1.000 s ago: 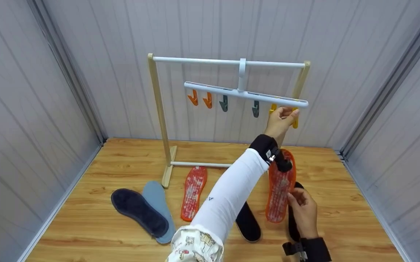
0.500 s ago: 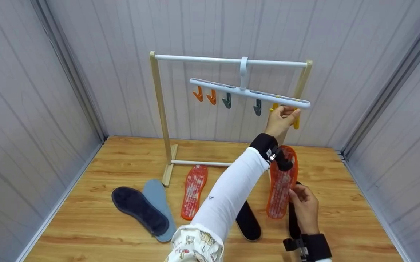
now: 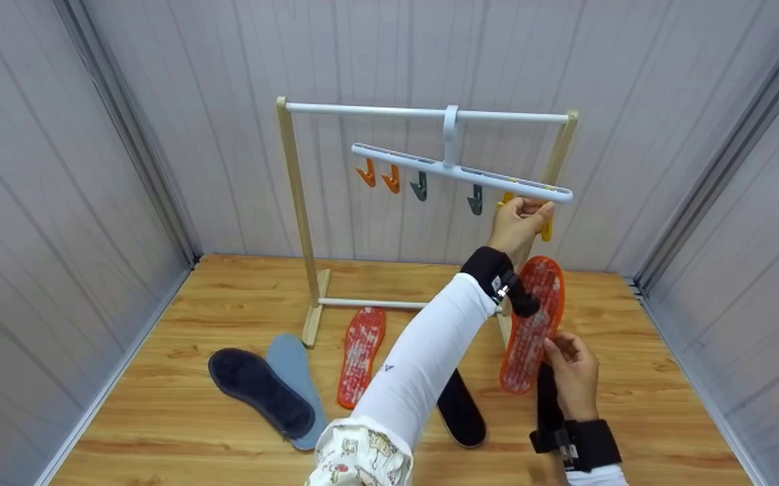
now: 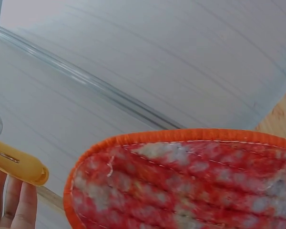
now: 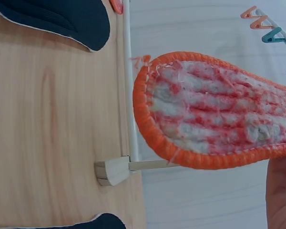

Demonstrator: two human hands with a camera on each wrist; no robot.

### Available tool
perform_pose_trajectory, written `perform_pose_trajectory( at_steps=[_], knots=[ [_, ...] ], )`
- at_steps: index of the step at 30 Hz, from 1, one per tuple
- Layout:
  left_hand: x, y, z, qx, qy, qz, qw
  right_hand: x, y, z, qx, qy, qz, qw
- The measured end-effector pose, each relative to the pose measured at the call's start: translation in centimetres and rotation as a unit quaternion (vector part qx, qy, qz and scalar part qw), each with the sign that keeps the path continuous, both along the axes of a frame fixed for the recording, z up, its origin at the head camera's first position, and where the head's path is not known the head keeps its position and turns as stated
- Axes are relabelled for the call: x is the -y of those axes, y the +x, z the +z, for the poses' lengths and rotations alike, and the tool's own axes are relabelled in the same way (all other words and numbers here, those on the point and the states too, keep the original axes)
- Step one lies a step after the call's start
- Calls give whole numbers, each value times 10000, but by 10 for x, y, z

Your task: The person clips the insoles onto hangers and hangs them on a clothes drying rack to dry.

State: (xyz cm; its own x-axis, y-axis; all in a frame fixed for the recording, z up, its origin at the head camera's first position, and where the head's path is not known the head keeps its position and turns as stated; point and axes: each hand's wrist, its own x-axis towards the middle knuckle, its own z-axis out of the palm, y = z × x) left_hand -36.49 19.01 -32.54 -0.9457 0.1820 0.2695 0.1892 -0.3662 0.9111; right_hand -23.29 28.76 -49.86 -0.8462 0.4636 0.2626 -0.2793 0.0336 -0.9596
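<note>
In the head view, my left hand (image 3: 519, 223) is raised under the low right end of the pale hanger (image 3: 464, 173), pinching the outer yellow clip (image 3: 547, 228). Another yellow clip (image 3: 505, 198) hangs beside its fingers. The left wrist view shows this yellow clip (image 4: 19, 163) against the fingertips. Lower down, my right hand (image 3: 575, 378) pinches the side edge of a red and white insole (image 3: 534, 331) with orange trim. This insole is raised and tilted, its upper end below the left hand. The right wrist view shows the insole's rounded end (image 5: 205, 114) close up.
The hanger hooks on a rack's white bar (image 3: 362, 110). Orange clips (image 3: 391, 179) and dark green clips (image 3: 419, 187) hang leftward. A second red insole (image 3: 361, 358), a dark blue insole (image 3: 261, 391), a light blue insole (image 3: 298, 378) and black insoles (image 3: 462, 412) lie on the wooden surface.
My right hand has risen slightly and moved right with the red insole, which now leans more to the right. The hanger's left end swung a little; my left hand stays at the clip.
</note>
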Motion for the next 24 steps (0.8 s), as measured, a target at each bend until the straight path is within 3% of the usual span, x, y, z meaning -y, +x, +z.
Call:
perform_pose_trajectory(
  at_steps=[7, 20, 24],
  knots=[
    [-2, 3, 0, 80, 174, -79, 9998, -4, -7, 10, -143, -239, -39, 9996],
    [4, 4, 0, -134, -230, -21, 9996, -7, -11, 14, -243, -288, 24, 9993],
    [4, 4, -1, -30, -192, -18, 9998, -8, -12, 15, -137, -188, 12, 9997]
  ],
)
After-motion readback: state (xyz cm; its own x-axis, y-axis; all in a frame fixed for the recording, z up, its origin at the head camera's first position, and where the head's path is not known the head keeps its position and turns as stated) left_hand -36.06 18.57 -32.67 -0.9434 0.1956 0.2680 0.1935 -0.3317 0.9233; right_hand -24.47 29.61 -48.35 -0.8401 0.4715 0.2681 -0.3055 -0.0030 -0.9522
